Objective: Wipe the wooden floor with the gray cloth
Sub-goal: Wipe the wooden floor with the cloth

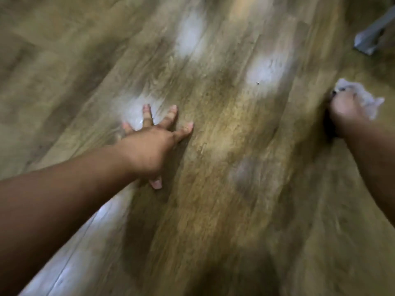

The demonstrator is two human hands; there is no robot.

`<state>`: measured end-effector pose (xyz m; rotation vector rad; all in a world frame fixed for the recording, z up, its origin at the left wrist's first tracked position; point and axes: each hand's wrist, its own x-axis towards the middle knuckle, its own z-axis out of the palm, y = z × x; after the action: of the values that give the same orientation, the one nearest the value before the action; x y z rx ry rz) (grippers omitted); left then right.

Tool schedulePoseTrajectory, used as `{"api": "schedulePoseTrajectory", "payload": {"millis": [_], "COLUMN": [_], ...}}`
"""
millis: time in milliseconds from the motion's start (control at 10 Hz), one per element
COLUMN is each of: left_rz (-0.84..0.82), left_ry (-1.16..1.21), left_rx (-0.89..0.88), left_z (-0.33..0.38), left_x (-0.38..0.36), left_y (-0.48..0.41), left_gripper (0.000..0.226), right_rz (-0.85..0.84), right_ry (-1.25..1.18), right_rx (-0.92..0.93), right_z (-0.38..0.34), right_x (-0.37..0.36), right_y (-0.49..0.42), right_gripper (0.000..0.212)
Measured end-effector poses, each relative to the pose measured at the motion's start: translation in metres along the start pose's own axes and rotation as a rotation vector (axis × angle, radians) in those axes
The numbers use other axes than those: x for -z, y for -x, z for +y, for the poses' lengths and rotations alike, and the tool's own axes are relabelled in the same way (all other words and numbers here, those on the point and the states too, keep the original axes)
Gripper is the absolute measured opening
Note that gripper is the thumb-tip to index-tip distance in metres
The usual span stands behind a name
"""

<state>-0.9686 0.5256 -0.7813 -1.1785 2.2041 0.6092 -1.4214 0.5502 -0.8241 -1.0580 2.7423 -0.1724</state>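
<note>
The wooden floor (213,129) fills the view, brown planks with pale light reflections. My left hand (149,146) lies flat on the boards left of centre, fingers spread, holding nothing. At the right edge my right hand (344,110) is closed on the gray cloth (363,92), which is bunched and sticks out above and to the right of the fist. The cloth and that hand are blurred; whether the cloth touches the floor I cannot tell.
A grey object (369,35), blurred, stands on the floor at the upper right corner. A tiny dark speck (258,83) lies on the boards right of centre.
</note>
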Motion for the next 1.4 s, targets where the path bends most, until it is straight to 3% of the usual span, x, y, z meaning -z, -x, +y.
{"api": "schedulePoseTrajectory", "payload": {"millis": [100,200,300,400,500,600,700,800,900,1000,1200,1300,1400], "left_rz": [0.141,0.263,0.505,0.683,0.846,0.883,0.861,0.836,0.828,0.823,0.764,0.783,0.8], "left_ry": [0.08,0.079,0.296,0.471,0.527,0.506,0.396,0.334,0.28,0.248,0.204,0.229,0.261], "left_rx": [-0.005,0.077,0.313,0.353,0.29,0.245,0.24,0.261,0.297,0.317,0.356,0.331,0.334], "left_z": [0.007,0.004,0.005,-0.001,-0.013,-0.018,-0.021,-0.021,-0.019,-0.019,-0.016,-0.018,-0.018], "left_x": [-0.006,-0.019,-0.062,-0.088,-0.118,-0.131,-0.134,-0.135,-0.138,-0.137,-0.128,-0.133,-0.132], "left_y": [0.008,0.022,0.06,0.076,0.083,0.082,0.077,0.075,0.072,0.069,0.07,0.072,0.073], "left_gripper": [0.157,0.158,0.142,0.118,0.075,0.068,0.067,0.07,0.074,0.075,0.071,0.069,0.067], "right_rz": [0.006,-0.116,-0.135,-0.128,-0.301,-0.505,-0.272,-0.136,-0.153,-0.202,-0.147,-0.365,-0.554], "right_ry": [0.05,0.005,0.04,0.127,0.078,0.009,-0.021,0.072,0.083,0.027,0.026,0.076,0.095], "right_rx": [0.185,0.391,0.675,0.884,1.335,1.494,1.309,0.925,0.426,0.317,0.819,1.405,1.583], "right_z": [-0.151,-0.232,-0.285,-0.264,-0.191,-0.151,-0.16,-0.176,-0.178,-0.192,-0.189,-0.127,-0.11], "right_x": [-0.026,-0.045,-0.058,-0.064,-0.08,-0.077,-0.067,-0.052,-0.023,-0.018,-0.048,-0.065,-0.069], "right_y": [-0.006,0.019,0.081,0.141,0.292,0.341,0.244,0.123,-0.03,-0.046,0.156,0.329,0.354], "right_gripper": [0.058,0.053,0.05,0.056,0.06,0.05,0.051,0.051,0.051,0.051,0.048,0.053,0.055]}}
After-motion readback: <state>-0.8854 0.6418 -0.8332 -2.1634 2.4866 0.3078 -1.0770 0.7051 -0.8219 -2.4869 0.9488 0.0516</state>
